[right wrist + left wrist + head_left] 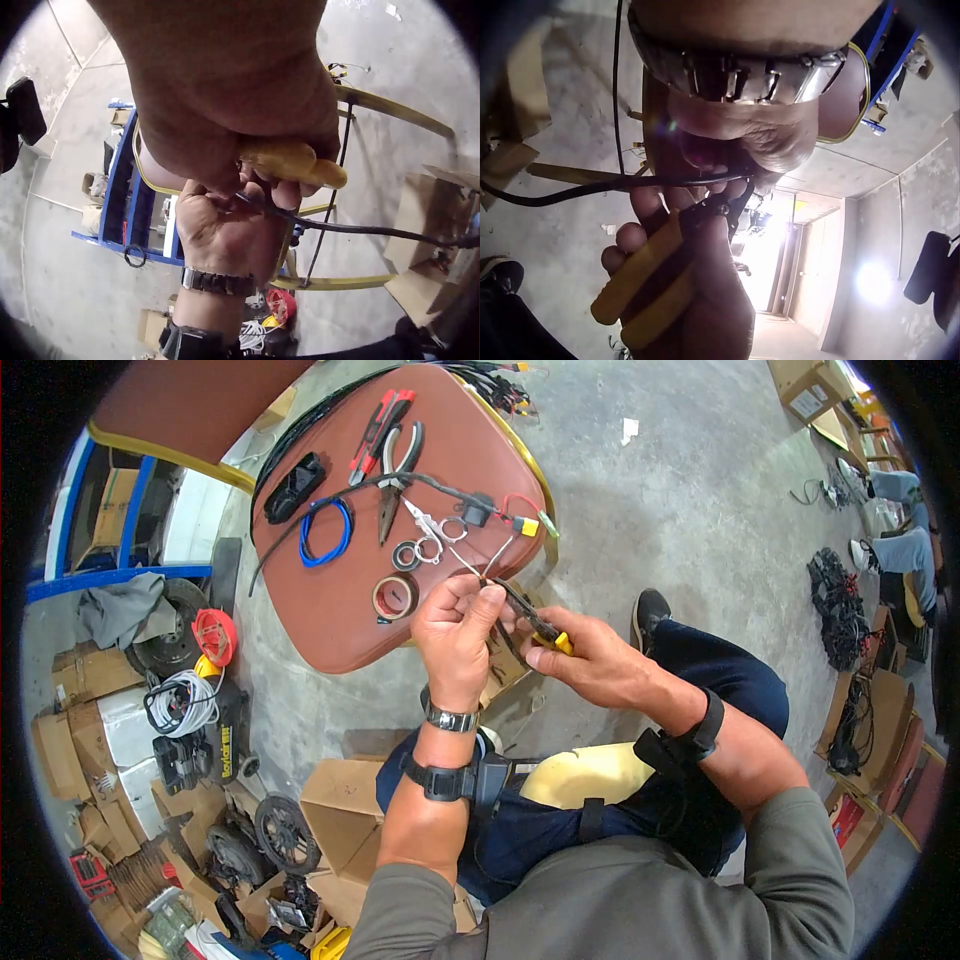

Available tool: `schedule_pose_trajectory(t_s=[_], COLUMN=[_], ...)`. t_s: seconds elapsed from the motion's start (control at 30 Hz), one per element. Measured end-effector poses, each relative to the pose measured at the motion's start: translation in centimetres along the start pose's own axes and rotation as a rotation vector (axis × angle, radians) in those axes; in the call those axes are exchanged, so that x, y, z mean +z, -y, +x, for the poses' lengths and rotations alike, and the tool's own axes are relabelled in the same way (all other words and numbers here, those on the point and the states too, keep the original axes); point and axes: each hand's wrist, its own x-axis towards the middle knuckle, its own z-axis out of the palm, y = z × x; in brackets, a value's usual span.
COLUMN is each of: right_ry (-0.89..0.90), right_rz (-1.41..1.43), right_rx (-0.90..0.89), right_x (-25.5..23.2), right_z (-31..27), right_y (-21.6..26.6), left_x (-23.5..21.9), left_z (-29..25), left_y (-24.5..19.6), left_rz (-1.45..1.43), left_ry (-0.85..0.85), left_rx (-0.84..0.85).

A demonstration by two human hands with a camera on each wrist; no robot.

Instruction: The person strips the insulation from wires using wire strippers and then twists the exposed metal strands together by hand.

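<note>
My left hand (pixel 460 622) pinches a black cable (pixel 562 195) near its end, over the front edge of the brown chair seat (pixel 330 600). Thin stripped wires (pixel 468 564) reach past the thumb toward the seat. A yellow-handled wire stripper (pixel 649 277) is gripped in my right hand (pixel 600 663), its dark head right at the cable beside the left fingers. On the seat nearest the hands lie small scissors (pixel 428 532), a roll of tape (pixel 395 597) and a black connector piece (pixel 478 510) with a yellow plug (pixel 524 526).
Farther back on the seat are grey-handled pliers (pixel 392 490), a red utility knife (pixel 380 435), a blue wire coil (pixel 326 534) and a black case (pixel 295 488). Cardboard boxes (pixel 340 800), wheels and a red helmet (pixel 214 635) stand at left. Another person's legs (pixel 900 550) show at right.
</note>
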Motion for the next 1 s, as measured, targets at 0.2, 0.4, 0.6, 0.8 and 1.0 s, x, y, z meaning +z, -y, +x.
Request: schedule_pose_trajectory(t_s=[0.2, 0.4, 0.6, 0.8, 1.0], right_ry=[-0.022, -0.035, -0.207, -0.340, -0.382], right_rz=[0.038, 0.172, -0.155, -0.673, -0.986], right_rx=[-0.094, 0.015, -0.102, -0.214, -0.291], right_x=[-0.5, -3.4, -4.1, -6.3, -5.4], right_z=[0.6, 1.7, 3.7, 10.3, 15.9], right_y=[0.3, 3.3, 6.5, 9.8, 10.8], left_x=[-0.4, -1.3, -1.8, -2.6, -3.4], left_z=[-0.4, -0.9, -1.1, -1.4, -1.9], left_y=[-0.6, -1.1, -2.4, -3.1, -3.8], left_rz=[-0.037, 0.009, -0.122, -0.149, -0.173], left_ry=[-0.075, -0.062, -0.028, -0.007, -0.014], left_rx=[0.036, 0.013, -0.016, -0.062, -0.062])
